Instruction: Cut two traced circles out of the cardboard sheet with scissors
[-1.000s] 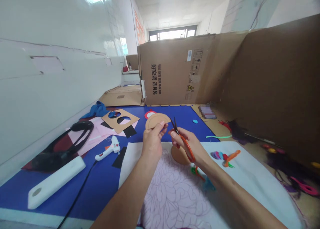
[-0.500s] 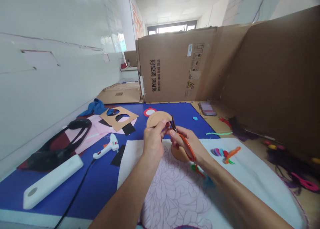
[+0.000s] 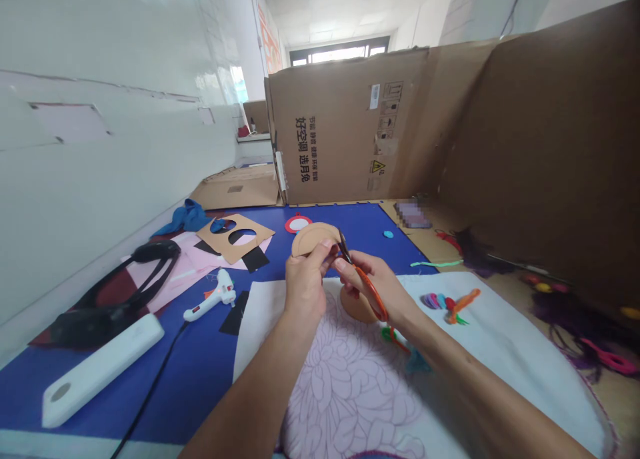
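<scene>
Pinched in my left hand (image 3: pixel 307 279) is a round tan cardboard disc (image 3: pixel 313 235) with a curved line drawn inside its edge. My right hand (image 3: pixel 373 282) grips orange-handled scissors (image 3: pixel 371 291). Their dark blades reach up to the right edge of the disc, and the fingers of both hands nearly meet there. Under my right hand a second tan cardboard disc (image 3: pixel 357 307) lies on the white cloth (image 3: pixel 500 339), partly hidden. Just below it are a green ring and an orange strip (image 3: pixel 397 341).
To the left lie a white glue gun (image 3: pixel 213 297) with a black cord, a long white device (image 3: pixel 103 369), black headphones (image 3: pixel 115 292) and a cardboard sheet with holes (image 3: pixel 235 252). Colourful fuzzy pieces (image 3: pixel 450 305) rest at right. Cardboard walls (image 3: pixel 345 132) enclose the back and right.
The scissor blades have shifted slightly along the disc's right edge and look closer together. Both hands keep their holds, and the view has moved a little.
</scene>
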Available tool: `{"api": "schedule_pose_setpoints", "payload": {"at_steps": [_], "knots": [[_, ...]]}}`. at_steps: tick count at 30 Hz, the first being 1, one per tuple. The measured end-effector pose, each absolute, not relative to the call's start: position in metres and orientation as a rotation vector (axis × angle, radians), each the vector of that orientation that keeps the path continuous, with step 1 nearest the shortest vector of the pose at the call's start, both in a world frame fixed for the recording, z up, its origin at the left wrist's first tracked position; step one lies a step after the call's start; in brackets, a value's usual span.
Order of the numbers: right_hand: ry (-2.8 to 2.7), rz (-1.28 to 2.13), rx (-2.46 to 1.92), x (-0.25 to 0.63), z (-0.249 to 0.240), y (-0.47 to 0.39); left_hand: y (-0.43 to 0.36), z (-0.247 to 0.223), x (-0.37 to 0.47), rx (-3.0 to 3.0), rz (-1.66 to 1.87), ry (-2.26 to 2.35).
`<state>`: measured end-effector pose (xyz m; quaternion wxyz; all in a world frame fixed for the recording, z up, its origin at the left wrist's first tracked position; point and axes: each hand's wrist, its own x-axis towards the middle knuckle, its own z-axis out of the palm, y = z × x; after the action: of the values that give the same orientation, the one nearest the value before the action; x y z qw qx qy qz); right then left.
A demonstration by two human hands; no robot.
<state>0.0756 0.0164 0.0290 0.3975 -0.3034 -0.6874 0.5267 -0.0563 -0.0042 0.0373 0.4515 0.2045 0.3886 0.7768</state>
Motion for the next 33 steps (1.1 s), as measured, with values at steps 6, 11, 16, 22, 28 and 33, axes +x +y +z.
{"api": "schedule_pose_setpoints", "payload": {"at_steps": [6,11,16,22,28,33], "knots": [[-1.723,1.325,-0.758,0.074,0.026,0.018,-0.004,0.036,-0.056,0.542,1.915,0.958],[-1.739,1.242,-0.793,0.073,0.022,0.020,-0.005,0.037,-0.054,0.514,1.914,0.955],[-1.727,1.233,-0.827,0.073,0.023,0.019,-0.006,0.037,-0.053,0.510,1.917,0.943],[-1.753,1.195,-0.801,0.074,0.020,0.021,-0.006,0.038,-0.053,0.495,1.928,0.921],[-1.792,1.088,-0.860,0.075,0.018,0.021,-0.004,0.038,-0.055,0.424,1.852,0.888],[-1.794,1.074,-0.893,0.075,0.019,0.020,-0.004,0.039,-0.055,0.400,1.852,0.874]]}}
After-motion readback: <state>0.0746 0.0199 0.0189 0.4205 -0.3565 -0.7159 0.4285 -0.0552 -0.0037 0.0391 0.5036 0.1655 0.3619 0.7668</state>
